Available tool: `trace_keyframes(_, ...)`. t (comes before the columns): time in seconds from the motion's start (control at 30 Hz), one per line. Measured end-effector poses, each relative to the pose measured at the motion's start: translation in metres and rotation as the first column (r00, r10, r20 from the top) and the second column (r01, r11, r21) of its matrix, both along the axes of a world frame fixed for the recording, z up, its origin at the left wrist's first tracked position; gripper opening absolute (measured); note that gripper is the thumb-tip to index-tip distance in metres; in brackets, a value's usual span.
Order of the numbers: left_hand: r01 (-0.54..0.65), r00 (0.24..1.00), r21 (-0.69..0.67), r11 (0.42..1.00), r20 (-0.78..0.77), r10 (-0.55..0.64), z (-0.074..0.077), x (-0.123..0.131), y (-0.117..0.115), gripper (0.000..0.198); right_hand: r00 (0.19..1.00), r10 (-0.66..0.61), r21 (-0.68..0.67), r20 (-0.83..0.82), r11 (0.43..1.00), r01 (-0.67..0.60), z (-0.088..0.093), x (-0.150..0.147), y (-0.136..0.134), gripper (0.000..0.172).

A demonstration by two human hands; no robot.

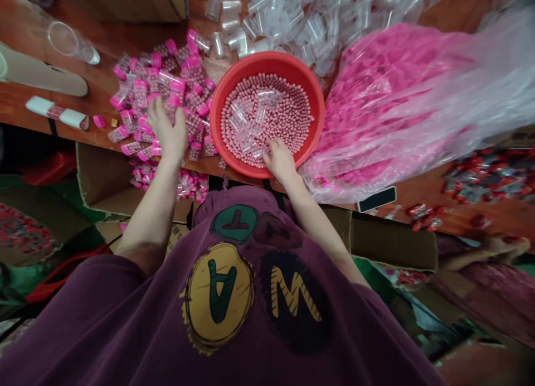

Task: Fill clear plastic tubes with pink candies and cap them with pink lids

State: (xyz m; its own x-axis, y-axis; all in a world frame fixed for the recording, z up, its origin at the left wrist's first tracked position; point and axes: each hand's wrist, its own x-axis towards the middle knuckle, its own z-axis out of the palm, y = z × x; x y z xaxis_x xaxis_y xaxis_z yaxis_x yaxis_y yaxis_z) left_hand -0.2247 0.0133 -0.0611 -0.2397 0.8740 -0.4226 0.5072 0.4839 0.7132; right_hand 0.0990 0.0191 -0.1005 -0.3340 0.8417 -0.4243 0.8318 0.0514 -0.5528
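In the head view, a red basin (217, 104) sits on the counter (418, 193), holding pink beads (292, 115) with several clear tubes (238, 118) lying on top, mostly toward its left side. The right hand (281, 160) reaches over the basin's near rim, fingers bent down at the beads; whether it has hold of anything cannot be told. The left hand (170, 132) is to the left of the basin, its thumb and fingers parted over a heap of pink-capped containers (137, 90) filled with beads; whether it grips one of them cannot be told either. Beyond the basin, clear containers (284, 18) without caps lie in a loose pile. Right of the basin, close beside it, a clear plastic bag (493, 85) bulges with small pink pieces (371, 107). A dark-screened phone (377, 199) lies nearer the person, to the basin's right. Farther right of the basin are red packets (493, 177).
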Motion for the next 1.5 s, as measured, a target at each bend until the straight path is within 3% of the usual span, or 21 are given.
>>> trace_keyframes(0.07,-0.125,0.948,0.162,0.979,-0.273,0.166,0.005,0.014,0.002,0.033,0.994,0.072,-0.049,0.077,0.996,-0.069,-0.008,-0.009,0.007,0.043)
trace_keyframes(0.1,-0.143,0.935,0.239,0.961,-0.285,0.210,0.004,0.030,0.002,0.028,0.995,0.072,-0.064,0.069,0.996,-0.068,-0.013,-0.012,0.008,0.041)
trace_keyframes(0.13,-0.089,0.959,0.253,0.963,-0.238,0.151,0.002,0.050,0.000,0.028,0.999,0.040,-0.073,0.033,0.997,-0.038,-0.017,-0.013,0.009,0.037)
trace_keyframes(0.2,0.017,1.000,0.125,0.992,0.023,-0.020,-0.007,0.092,-0.003,0.021,0.989,-0.115,-0.104,-0.090,0.989,0.106,-0.024,-0.010,0.009,0.027)
trace_keyframes(0.27,-0.026,0.972,-0.023,0.999,0.235,0.031,-0.018,0.129,-0.007,0.023,0.907,-0.338,-0.205,-0.251,0.934,0.291,-0.026,-0.001,0.007,0.019)
trace_keyframes(0.33,-0.101,0.893,-0.155,0.983,0.421,0.158,-0.024,0.153,-0.010,0.037,0.745,-0.531,-0.385,-0.404,0.837,0.389,-0.021,0.010,0.004,0.026)
trace_keyframes(0.4,-0.086,0.772,-0.216,0.973,0.603,0.202,-0.024,0.164,-0.011,0.040,0.572,-0.645,-0.560,-0.507,0.751,0.351,-0.010,0.019,0.001,0.041)
trace_keyframes(0.47,-0.006,0.663,-0.197,0.980,0.733,0.152,-0.020,0.166,-0.010,0.034,0.450,-0.707,-0.679,-0.545,0.687,0.257,0.001,0.022,-0.002,0.052)
trace_keyframes(0.53,0.062,0.624,-0.161,0.985,0.776,0.088,-0.018,0.163,-0.006,0.034,0.372,-0.756,-0.746,-0.539,0.633,0.206,0.010,0.023,-0.004,0.055)
trace_keyframes(0.6,0.116,0.651,-0.130,0.985,0.759,0.024,-0.018,0.159,0.000,0.038,0.309,-0.800,-0.784,-0.514,0.585,0.210,0.015,0.023,-0.005,0.058)
trace_keyframes(0.7,0.215,0.786,-0.014,0.977,0.596,-0.164,-0.018,0.156,0.012,0.049,0.240,-0.840,-0.803,-0.488,0.539,0.254,0.014,0.022,-0.008,0.058)
trace_keyframes(0.77,0.366,0.848,0.099,0.925,0.375,-0.376,-0.014,0.154,0.020,0.054,0.241,-0.840,-0.786,-0.486,0.541,0.300,0.011,0.021,-0.009,0.053)
trace_keyframes(0.8,0.474,0.834,0.133,0.871,0.250,-0.492,-0.010,0.153,0.024,0.054,0.263,-0.833,-0.768,-0.486,0.551,0.325,0.009,0.020,-0.010,0.049)
trace_keyframes(0.9,0.762,0.647,0.056,0.645,-0.052,-0.761,0.005,0.150,0.032,0.045,0.365,-0.802,-0.699,-0.473,0.594,0.398,0.004,0.016,-0.011,0.035)
trace_keyframes(1.03,0.879,0.410,-0.169,0.445,-0.208,-0.888,0.015,0.150,0.040,0.032,0.441,-0.767,-0.650,-0.467,0.635,0.416,0.000,0.010,-0.009,0.030)
trace_keyframes(1.1,0.881,0.382,-0.203,0.428,-0.231,-0.895,0.010,0.153,0.043,0.028,0.438,-0.755,-0.631,-0.488,0.651,0.421,0.001,0.012,-0.012,0.036)
trace_keyframes(1.17,0.854,0.401,-0.240,0.462,-0.263,-0.878,0.002,0.160,0.046,0.030,0.426,-0.742,-0.608,-0.519,0.670,0.426,0.005,0.019,-0.018,0.048)
trace_keyframes(1.3,0.810,0.367,-0.343,0.476,-0.336,-0.867,-0.013,0.181,0.049,0.044,0.421,-0.737,-0.601,-0.528,0.675,0.428,0.013,0.062,-0.045,0.052)
trace_keyframes(1.4,0.811,0.315,-0.374,0.450,-0.369,-0.874,-0.016,0.194,0.050,0.053,0.420,-0.829,-0.562,-0.369,0.559,0.610,0.010,0.112,-0.069,0.040)
trace_keyframes(1.47,0.802,0.313,-0.399,0.445,-0.355,-0.881,-0.015,0.200,0.051,0.053,0.389,-0.901,-0.426,-0.194,0.434,0.793,0.000,0.146,-0.079,0.030)
trace_keyframes(1.5,0.795,0.313,-0.419,0.438,-0.334,-0.889,-0.014,0.202,0.051,0.052,0.395,-0.911,-0.326,-0.117,0.411,0.852,-0.006,0.160,-0.081,0.026)
